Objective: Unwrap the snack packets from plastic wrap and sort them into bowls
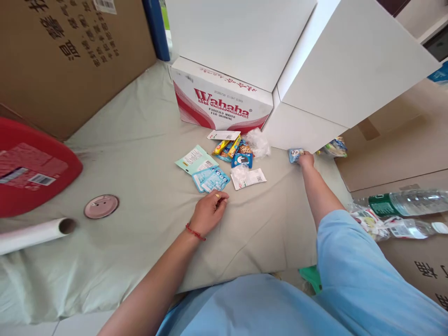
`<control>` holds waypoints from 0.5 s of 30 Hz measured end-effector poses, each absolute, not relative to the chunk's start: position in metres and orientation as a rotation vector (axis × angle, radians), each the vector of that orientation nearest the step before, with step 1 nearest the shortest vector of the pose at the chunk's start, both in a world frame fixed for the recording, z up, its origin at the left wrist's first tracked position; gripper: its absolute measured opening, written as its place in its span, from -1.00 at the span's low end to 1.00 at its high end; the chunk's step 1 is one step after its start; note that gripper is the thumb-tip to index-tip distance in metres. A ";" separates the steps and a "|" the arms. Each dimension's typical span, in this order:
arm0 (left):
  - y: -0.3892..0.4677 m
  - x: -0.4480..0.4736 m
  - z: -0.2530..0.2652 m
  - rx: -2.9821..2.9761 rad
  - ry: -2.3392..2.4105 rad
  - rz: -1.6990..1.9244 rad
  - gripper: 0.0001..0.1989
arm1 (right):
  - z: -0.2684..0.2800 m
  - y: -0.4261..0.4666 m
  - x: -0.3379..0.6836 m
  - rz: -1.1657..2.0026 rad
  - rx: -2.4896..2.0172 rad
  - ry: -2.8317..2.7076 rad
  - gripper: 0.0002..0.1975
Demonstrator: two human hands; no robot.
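My right hand [307,159] reaches out to the right and pinches a small blue-and-white snack packet [295,155] by the foot of the white cabinet. My left hand [210,209] rests on the cloth with its fingers curled in, and I see nothing in them. Just beyond it lie pale blue picture packets [211,179] overlapping a mint-green packet [196,159]. To their right is a pile with yellow wrappers [232,146], a dark blue packet [242,160], crumpled clear plastic [258,143] and white labelled packets [249,178].
A Wahaba-style water carton marked Wahaha [224,105] stands behind the pile, against white cabinets [238,37]. Left are a red container [35,168], a white tube [38,235] and a round pink lid [101,206]. Plastic bottles [413,203] lie at right beside cardboard [392,135].
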State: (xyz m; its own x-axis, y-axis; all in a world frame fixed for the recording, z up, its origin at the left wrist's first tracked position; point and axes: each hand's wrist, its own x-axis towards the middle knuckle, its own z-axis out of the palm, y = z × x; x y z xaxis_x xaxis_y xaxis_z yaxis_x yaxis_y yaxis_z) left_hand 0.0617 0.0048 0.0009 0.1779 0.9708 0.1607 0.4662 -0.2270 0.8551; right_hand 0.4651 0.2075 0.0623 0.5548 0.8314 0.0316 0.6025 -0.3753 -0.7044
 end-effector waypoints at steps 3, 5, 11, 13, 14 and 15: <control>0.006 0.061 0.000 1.800 1.334 0.988 -0.78 | 0.066 0.205 0.457 0.189 -2.134 -1.132 -0.86; 0.007 0.061 -0.002 1.782 1.322 1.005 -0.79 | 0.071 0.200 0.446 0.065 -2.091 -1.168 -0.79; 0.009 0.061 -0.002 1.642 1.330 1.061 -0.81 | 0.079 0.160 0.371 0.387 -1.510 -1.836 -0.81; 0.009 0.060 -0.002 1.612 1.325 1.068 -0.81 | 0.076 0.142 0.341 0.594 -1.282 -2.129 -0.75; 0.009 0.060 -0.002 1.600 1.320 1.074 -0.82 | 0.074 0.133 0.328 0.667 -1.223 -2.260 -0.72; 0.009 0.060 -0.002 1.583 1.312 1.083 -0.82 | 0.072 0.126 0.317 0.708 -1.208 -2.355 -0.71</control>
